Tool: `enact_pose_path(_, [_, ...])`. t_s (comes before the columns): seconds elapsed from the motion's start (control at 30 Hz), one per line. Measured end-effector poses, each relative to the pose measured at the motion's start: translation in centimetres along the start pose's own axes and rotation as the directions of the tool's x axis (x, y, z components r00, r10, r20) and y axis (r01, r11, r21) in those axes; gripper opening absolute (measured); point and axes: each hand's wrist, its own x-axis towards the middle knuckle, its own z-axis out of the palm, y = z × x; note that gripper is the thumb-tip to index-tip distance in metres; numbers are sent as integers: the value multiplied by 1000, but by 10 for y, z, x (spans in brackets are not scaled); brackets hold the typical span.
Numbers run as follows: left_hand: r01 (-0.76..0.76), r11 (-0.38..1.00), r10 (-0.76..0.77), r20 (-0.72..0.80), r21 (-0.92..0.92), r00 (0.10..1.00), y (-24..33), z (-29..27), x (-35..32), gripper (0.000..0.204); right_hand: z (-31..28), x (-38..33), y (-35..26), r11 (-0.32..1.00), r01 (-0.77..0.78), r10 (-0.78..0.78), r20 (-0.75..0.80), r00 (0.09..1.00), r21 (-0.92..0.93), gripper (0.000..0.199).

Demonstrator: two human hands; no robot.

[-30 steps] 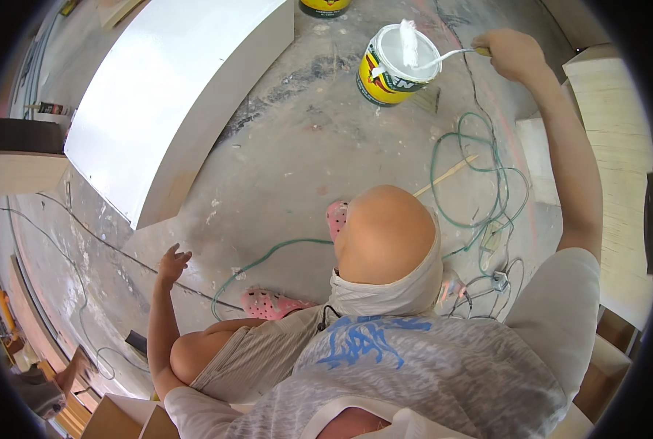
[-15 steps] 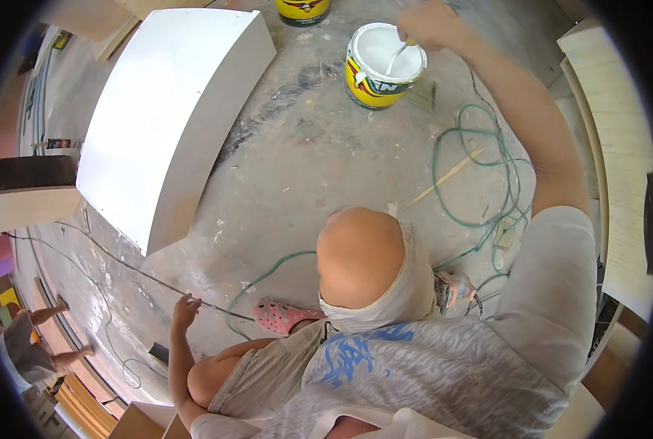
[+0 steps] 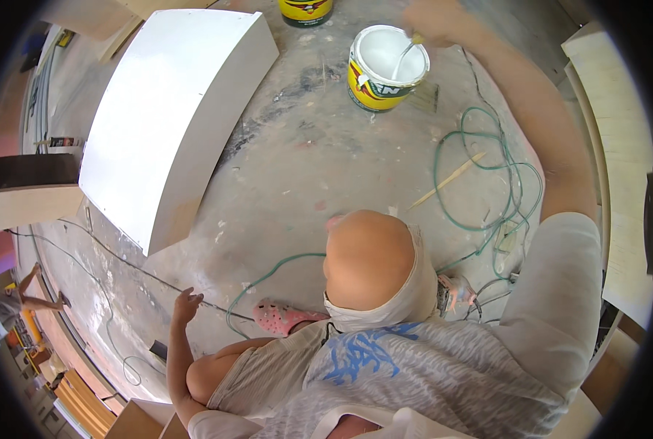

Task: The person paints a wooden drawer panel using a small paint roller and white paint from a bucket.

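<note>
In the far middle, a yellow and dark green bucket with a white rim stands on the floor with white paint inside. My right hand, slightly blurred, is above its right rim, closed on a tool with a yellowish handle and a thin metal shaft. The shaft reaches down into the paint, and its lower end is hidden. My left hand hangs empty beside my left knee with its fingers loosely apart. A large white curved panel box lies left of the bucket.
A second yellow bucket stands at the far edge. Green hose or cable coils on the right around a wooden stick. A dark cable crosses the floor on the left. Another person is at the far left; wooden panels stand right.
My right hand has shifted slightly right, and the tool in the bucket has moved a little with it. The person at far left has moved. My left hand stays nearly in place.
</note>
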Motion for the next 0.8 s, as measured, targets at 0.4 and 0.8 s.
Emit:
enact_pose_path(0.4, [95, 994, -98, 62, 55, 993, -43, 5, -8, 56, -9, -8, -7, 991, 127, -115, -211, 971, 46, 23])
enact_pose_path(0.8, [-111, 957, 104, 38, 269, 994, -32, 12, 21, 44, -19, -37, -11, 999, -53, 54, -208, 977, 13, 11])
